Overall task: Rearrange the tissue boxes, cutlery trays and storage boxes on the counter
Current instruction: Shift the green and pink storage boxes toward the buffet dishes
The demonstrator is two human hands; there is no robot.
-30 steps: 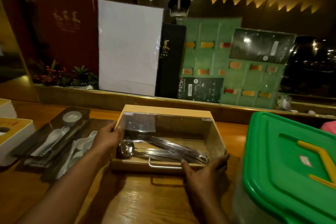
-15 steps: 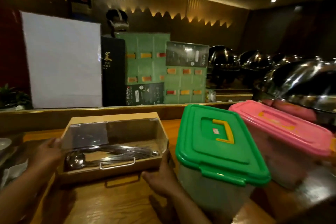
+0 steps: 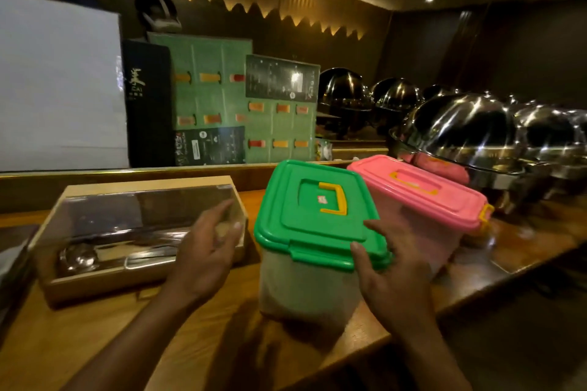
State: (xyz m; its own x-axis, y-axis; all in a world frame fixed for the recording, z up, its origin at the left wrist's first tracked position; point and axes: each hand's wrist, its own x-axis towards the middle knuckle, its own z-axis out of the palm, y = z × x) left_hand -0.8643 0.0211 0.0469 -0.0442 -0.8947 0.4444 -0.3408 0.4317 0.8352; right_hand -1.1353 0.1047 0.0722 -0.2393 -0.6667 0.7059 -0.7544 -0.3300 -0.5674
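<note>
Taking the green-lidded storage box [image 3: 313, 241] as my marker, the wooden cutlery tray [image 3: 136, 238] with its clear cover sits on the counter [image 3: 133, 333] just to the left of it, steel utensils [image 3: 104, 255] lying inside. My left hand [image 3: 206, 251] hangs in the air in front of the tray's right end, between tray and green box, fingers loosely spread and curled, holding nothing. The green box stands upright near the counter's front edge. My right hand [image 3: 392, 273] is open against the box's right front corner, thumb touching the lid rim, fingers reaching along its right side, not clamped around it. Just right of and behind the green box stands the pink-lidded storage box [image 3: 422, 194], with chafing dishes [image 3: 467, 130] beyond it.
</note>
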